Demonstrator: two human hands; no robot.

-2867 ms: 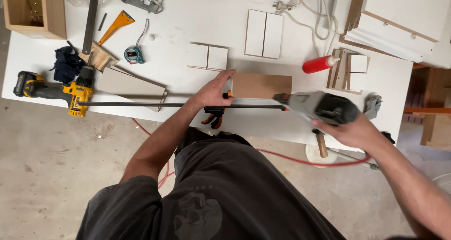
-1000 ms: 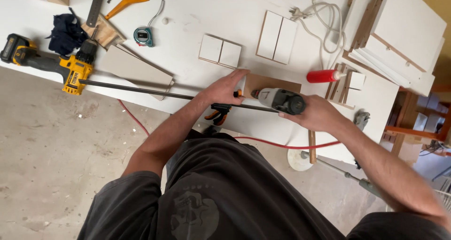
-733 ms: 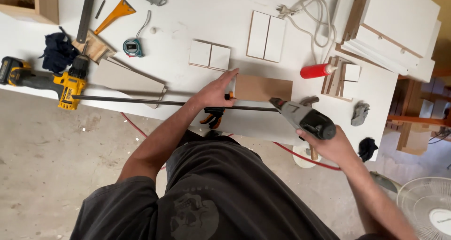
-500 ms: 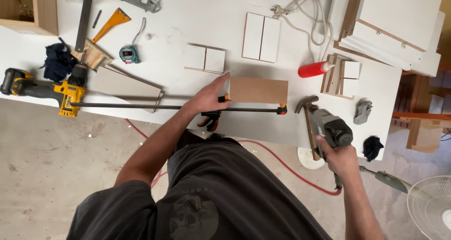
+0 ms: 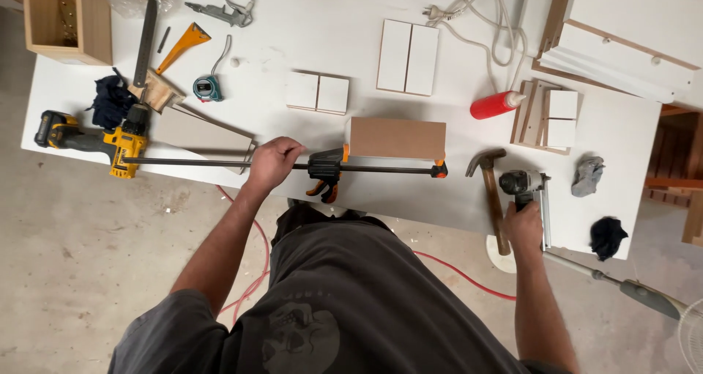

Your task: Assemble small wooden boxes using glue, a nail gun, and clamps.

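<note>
Gripping the bar clamp [image 5: 293,167] with closed left hand [image 5: 272,161]; right hand [image 5: 523,230] wrapped around nail gun [image 5: 524,187], beside hammer [image 5: 493,198]

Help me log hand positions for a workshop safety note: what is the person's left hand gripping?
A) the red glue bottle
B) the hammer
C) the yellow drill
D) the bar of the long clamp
D: the left hand is closed around the black bar of the long clamp, whose jaws hold the brown board; the right hand is on a nail gun.

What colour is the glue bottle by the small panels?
Red, with a white nozzle; head view.
</note>
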